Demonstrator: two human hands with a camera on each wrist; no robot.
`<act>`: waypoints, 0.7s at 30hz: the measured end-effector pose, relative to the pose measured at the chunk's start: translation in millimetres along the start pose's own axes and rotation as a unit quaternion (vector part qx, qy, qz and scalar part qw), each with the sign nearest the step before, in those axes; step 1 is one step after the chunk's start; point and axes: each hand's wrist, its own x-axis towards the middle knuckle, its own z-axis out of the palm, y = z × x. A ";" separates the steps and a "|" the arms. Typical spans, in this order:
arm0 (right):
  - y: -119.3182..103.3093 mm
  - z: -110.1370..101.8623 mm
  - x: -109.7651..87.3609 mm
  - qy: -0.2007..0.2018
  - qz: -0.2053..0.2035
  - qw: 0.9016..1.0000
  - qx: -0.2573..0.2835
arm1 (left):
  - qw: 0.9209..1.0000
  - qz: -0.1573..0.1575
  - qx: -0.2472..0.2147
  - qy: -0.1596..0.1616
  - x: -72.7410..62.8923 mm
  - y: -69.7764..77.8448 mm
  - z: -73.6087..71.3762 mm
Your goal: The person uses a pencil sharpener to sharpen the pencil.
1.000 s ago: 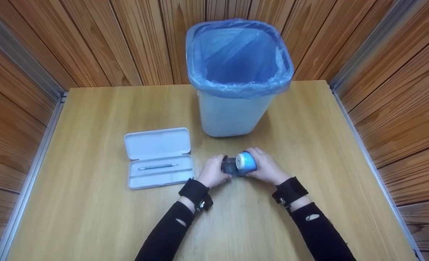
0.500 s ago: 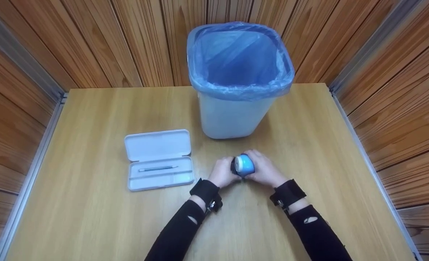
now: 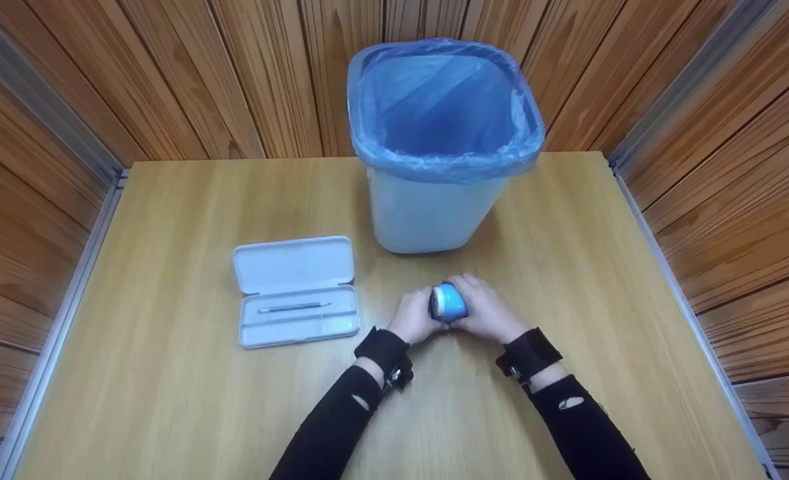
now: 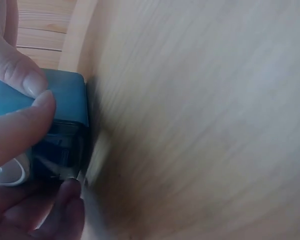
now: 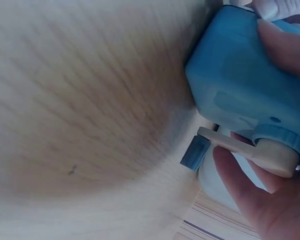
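Both hands meet around a blue crank pencil sharpener (image 3: 454, 302) on the table, right of centre in the head view. My left hand (image 3: 413, 316) grips its left end, where a dark see-through shavings drawer (image 4: 60, 155) sits against the blue body in the left wrist view. The right hand (image 3: 491, 312) holds the opposite end, its thumb over the blue casing. Under that casing's round collar, the right wrist view has the cream crank arm (image 5: 235, 145) with its small blue knob (image 5: 195, 152), close to the right fingers. Fingers partly cover the drawer.
Left of the hands lies an opened white pencil case (image 3: 294, 265) with one pencil (image 3: 294, 307) in its tray. Behind the sharpener stands a whitish bin (image 3: 434, 213) lined with a blue bag (image 3: 447, 170). Wood-panelled walls enclose the table (image 3: 181, 400).
The left hand has moved right, bringing the dark drawer from partly out to against the blue sharpener body. The right hand has hardly moved.
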 end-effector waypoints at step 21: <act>38.0 10.0 6.9 0.026 0.049 0.998 -0.043 | 0.936 0.028 0.242 0.255 -33.1 -60.6 -59.4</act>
